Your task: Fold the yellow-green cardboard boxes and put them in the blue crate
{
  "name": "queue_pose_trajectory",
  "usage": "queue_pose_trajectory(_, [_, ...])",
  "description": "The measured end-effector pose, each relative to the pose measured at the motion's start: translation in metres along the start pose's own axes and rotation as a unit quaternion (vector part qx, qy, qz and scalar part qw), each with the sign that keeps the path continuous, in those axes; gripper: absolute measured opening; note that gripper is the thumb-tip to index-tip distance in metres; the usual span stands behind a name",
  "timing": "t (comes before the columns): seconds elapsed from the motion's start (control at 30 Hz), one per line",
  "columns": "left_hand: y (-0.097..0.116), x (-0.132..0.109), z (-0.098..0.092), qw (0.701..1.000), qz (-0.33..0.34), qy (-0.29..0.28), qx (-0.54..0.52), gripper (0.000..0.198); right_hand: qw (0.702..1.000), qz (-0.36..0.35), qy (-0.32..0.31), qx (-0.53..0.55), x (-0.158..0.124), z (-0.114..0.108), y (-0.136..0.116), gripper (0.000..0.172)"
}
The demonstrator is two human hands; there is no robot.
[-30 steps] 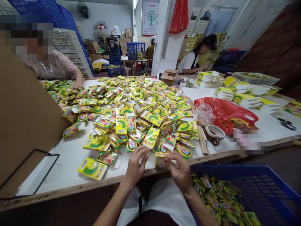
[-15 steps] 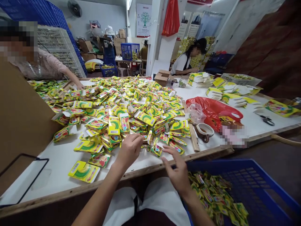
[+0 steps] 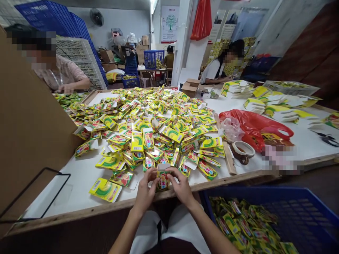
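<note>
My left hand point(image 3: 146, 189) and my right hand point(image 3: 181, 187) meet at the table's near edge, both closed on one small yellow-green carton point(image 3: 163, 179) with its white flap up. Just beyond them a big heap of the same small cartons point(image 3: 148, 123) covers the white table point(image 3: 76, 176). One flat carton point(image 3: 105, 189) lies alone to the left of my hands.
A blue crate point(image 3: 278, 222) with several cartons in it stands at my lower right. A wooden stick point(image 3: 228, 157), a tape roll point(image 3: 242, 150) and a red plastic bag point(image 3: 254, 125) lie to the right. Brown cardboard point(image 3: 29, 134) stands at left. Other people sit at the far side.
My left hand reached into the heap and came back with a carton. Both hands have closed together on it at the table's edge.
</note>
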State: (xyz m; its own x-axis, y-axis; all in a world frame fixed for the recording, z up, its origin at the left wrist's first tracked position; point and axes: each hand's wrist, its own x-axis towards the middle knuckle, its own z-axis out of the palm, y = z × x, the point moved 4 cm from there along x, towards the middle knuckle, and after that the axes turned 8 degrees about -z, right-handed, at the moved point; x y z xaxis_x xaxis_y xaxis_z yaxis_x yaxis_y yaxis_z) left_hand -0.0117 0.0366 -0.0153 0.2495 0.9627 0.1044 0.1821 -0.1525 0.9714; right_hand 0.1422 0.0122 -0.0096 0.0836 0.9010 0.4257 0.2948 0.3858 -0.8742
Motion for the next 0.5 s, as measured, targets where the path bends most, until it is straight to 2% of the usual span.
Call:
queue_pose_trajectory(0.1, [0.004, 0.006, 0.0, 0.999, 0.002, -0.026, 0.022, 0.037, 0.999, -0.019, -0.021, -0.021, 0.008, -0.008, -0.002, 0.022])
queue_pose_trajectory(0.2, [0.007, 0.009, -0.001, 0.997, 0.004, -0.049, 0.058, 0.036, 0.998, -0.037, -0.01, -0.041, 0.015, -0.012, -0.004, 0.023])
queue_pose_trajectory(0.33, [0.005, 0.007, -0.003, 0.995, 0.011, -0.045, 0.087, 0.037, 0.998, -0.043, -0.001, -0.034, 0.02, -0.01, -0.005, 0.021])
queue_pose_trajectory(0.5, [0.002, 0.003, -0.008, 0.997, 0.013, -0.034, 0.071, 0.039, 0.999, -0.037, -0.015, 0.0, 0.021, -0.004, -0.004, 0.021])
